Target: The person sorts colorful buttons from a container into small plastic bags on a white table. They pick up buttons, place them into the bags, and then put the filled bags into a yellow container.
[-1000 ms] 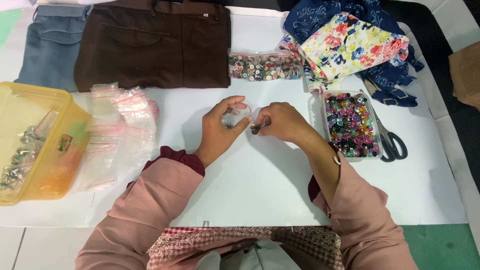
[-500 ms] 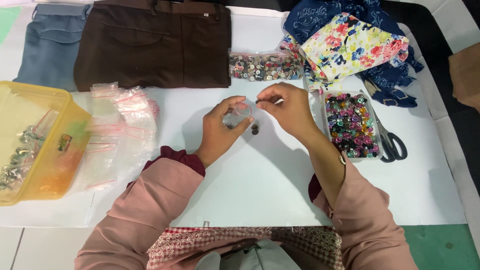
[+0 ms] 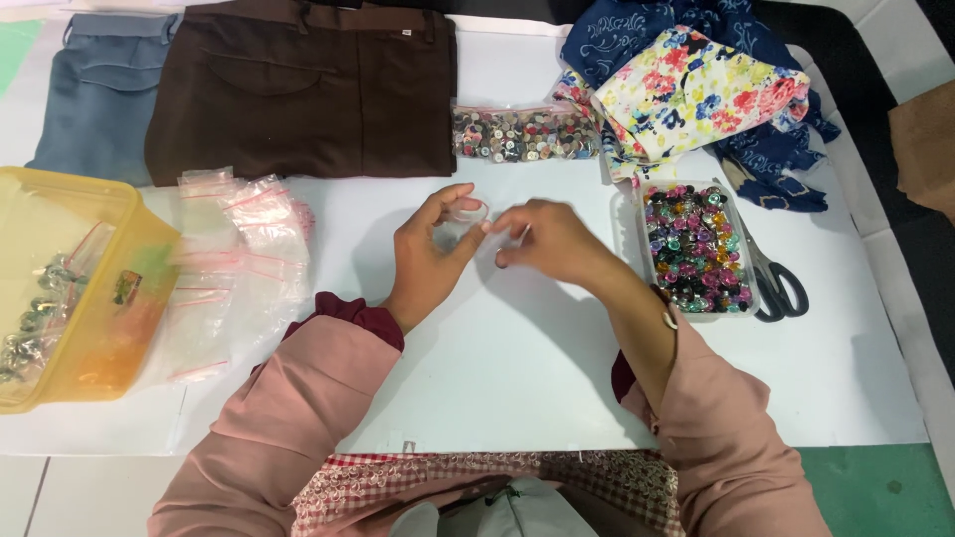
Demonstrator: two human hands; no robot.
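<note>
I count two hands at work over the white tabletop point(image 3: 557, 388). My left hand point(image 3: 430, 254) pinches one small clear plastic bag point(image 3: 460, 221) between thumb and fingers, held just above the tabletop's middle; it is thin, glossy and crumpled, and what it holds I cannot tell. My right hand point(image 3: 545, 239) is curled with its fingertips meeting the bag's edge, gripping it lightly. One clear rectangular tub point(image 3: 694, 249) of many-coloured shiny buttons sits just right of it, one pair of black-handled scissors point(image 3: 771, 278) beside that. One zip bag of buttons point(image 3: 525, 133) lies beyond. A loose heap of empty zip bags point(image 3: 244, 254) and one yellow translucent box point(image 3: 70, 288) sit left.
</note>
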